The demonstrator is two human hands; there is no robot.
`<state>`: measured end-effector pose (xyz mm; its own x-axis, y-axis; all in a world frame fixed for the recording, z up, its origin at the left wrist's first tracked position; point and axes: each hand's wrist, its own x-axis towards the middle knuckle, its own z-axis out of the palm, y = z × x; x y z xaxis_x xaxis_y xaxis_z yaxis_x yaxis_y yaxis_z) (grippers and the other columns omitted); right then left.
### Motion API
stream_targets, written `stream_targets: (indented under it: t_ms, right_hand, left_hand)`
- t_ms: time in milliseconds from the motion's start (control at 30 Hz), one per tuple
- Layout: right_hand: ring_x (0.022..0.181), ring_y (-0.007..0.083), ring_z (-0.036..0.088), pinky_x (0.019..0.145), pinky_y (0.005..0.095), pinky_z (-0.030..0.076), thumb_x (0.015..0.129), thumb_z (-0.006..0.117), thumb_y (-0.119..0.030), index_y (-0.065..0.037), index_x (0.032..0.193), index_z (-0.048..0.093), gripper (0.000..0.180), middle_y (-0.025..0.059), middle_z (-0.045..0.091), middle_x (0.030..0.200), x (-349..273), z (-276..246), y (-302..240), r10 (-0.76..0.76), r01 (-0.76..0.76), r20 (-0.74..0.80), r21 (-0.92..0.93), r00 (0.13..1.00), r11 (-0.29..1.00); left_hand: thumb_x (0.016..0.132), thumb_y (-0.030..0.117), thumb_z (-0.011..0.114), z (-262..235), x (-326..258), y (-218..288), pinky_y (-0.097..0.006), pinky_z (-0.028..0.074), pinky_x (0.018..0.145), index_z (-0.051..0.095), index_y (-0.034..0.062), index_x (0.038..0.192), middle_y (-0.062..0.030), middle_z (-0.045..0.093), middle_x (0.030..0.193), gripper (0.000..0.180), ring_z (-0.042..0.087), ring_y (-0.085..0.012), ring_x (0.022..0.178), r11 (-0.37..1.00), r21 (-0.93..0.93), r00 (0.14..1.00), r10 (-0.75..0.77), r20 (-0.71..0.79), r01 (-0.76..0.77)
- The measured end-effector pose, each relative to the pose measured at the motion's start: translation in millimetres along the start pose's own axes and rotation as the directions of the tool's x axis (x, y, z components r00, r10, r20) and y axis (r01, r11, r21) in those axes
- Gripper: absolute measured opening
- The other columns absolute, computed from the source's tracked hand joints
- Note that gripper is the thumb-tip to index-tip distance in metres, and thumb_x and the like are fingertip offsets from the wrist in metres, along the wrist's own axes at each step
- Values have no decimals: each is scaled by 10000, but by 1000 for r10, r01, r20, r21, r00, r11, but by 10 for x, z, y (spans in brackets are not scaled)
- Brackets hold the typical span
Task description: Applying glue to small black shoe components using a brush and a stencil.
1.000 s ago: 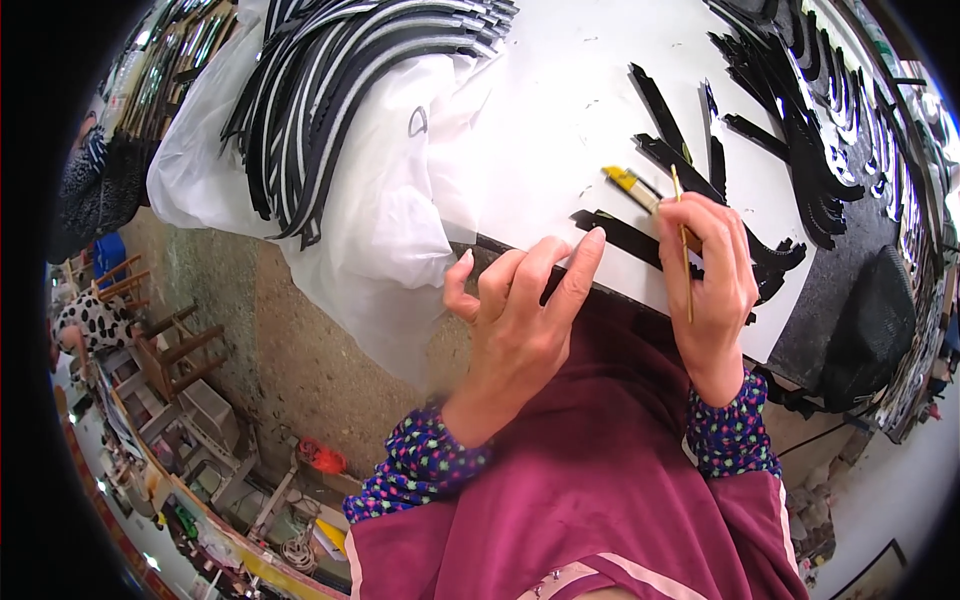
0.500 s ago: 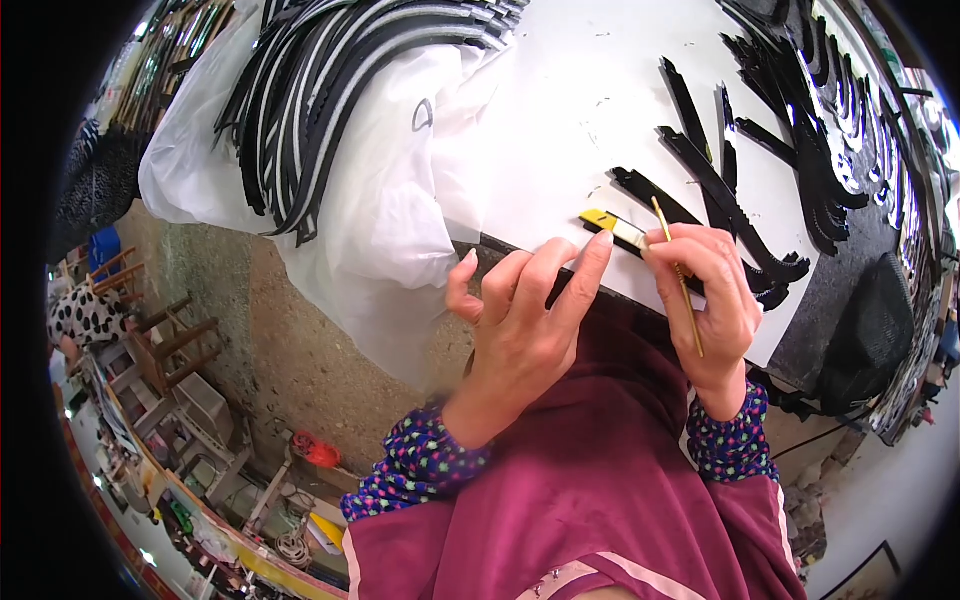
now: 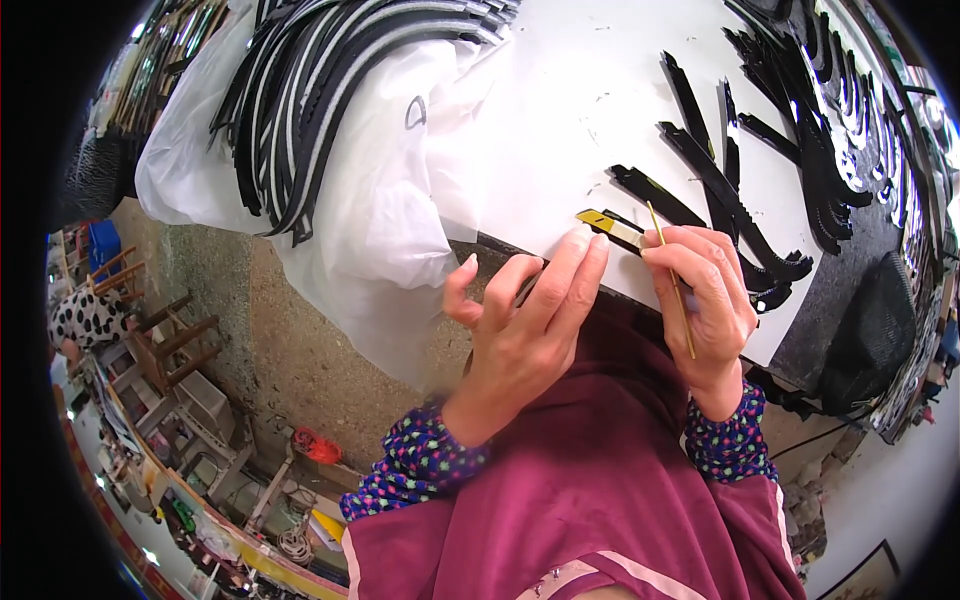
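Nearest my camera spreads a maroon apron (image 3: 580,480), with a flower-patterned sleeve (image 3: 425,455) reaching forward at either side. Ahead of it I have the left hand (image 3: 525,335) at the table's front edge, index finger stretched out and the little finger raised; its fingertips sit right at the pale band of a flat brush (image 3: 626,234), and I cannot tell whether that grip pinches anything or merely rests there. The right hand (image 3: 712,300) has a narrow, closed grip on the brush, with a thin golden stick (image 3: 683,315) slanting across its fingers. The brush's yellow end points left, lying over a short black strip (image 3: 624,217) just inside the near edge of the white sheet (image 3: 545,120) that covers part of the dark tabletop (image 3: 795,325).

Beyond the right hand I see more black strips (image 3: 700,165) crossing one another, with a denser bundle (image 3: 800,150) to the right. To the left, curved black-and-grey strips (image 3: 300,110) are heaped on translucent plastic sheeting (image 3: 385,220). Farther off, a wooden stool (image 3: 180,350) stands on the floor (image 3: 300,340), near a person in spotted clothing (image 3: 88,315).
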<state>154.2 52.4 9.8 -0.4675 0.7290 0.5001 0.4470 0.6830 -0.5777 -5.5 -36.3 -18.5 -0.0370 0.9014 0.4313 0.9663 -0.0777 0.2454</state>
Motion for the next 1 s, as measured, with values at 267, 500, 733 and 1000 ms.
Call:
stream_targets:
  t_ms: [267, 500, 733, 1000]
  right_hand:
    - [844, 316, 667, 724, 364, 558, 691, 733, 150, 25, 967, 684, 307, 155, 694, 949, -13, 25, -10, -6, 6, -21, -22, 1000, 1000]
    - [839, 314, 667, 721, 358, 558, 694, 736, 144, 23, 969, 687, 304, 152, 701, 947, -10, 30, -14, 1, -2, -26, -32, 1000, 999]
    - [833, 319, 665, 720, 364, 559, 696, 734, 138, 17, 966, 696, 298, 149, 701, 943, -14, 42, -29, 24, -25, -30, -45, 999, 999]
    - [831, 329, 661, 712, 371, 559, 706, 725, 141, 23, 973, 701, 293, 154, 704, 949, -43, 39, -29, 3, -5, -37, -56, 999, 998]
  left_hand:
    - [866, 125, 605, 0, 17, 17, -390, 248, 1009, 697, 262, 1230, 168, 602, 1352, 400, 466, -101, 1046, 999, 50, 1000, 3, 29, -5]
    - [867, 124, 596, 8, 7, 16, -388, 245, 1013, 691, 265, 1225, 164, 598, 1370, 396, 461, -105, 1047, 999, 49, 999, -2, 34, 1]
    - [856, 115, 592, -8, 19, 17, -392, 244, 1014, 688, 261, 1223, 156, 599, 1374, 407, 461, -108, 1046, 999, 36, 999, -6, 43, 4]
    - [861, 119, 600, -9, 34, 25, -397, 234, 1017, 687, 256, 1214, 147, 596, 1376, 388, 452, -110, 1037, 1000, -15, 998, -26, 57, 27]
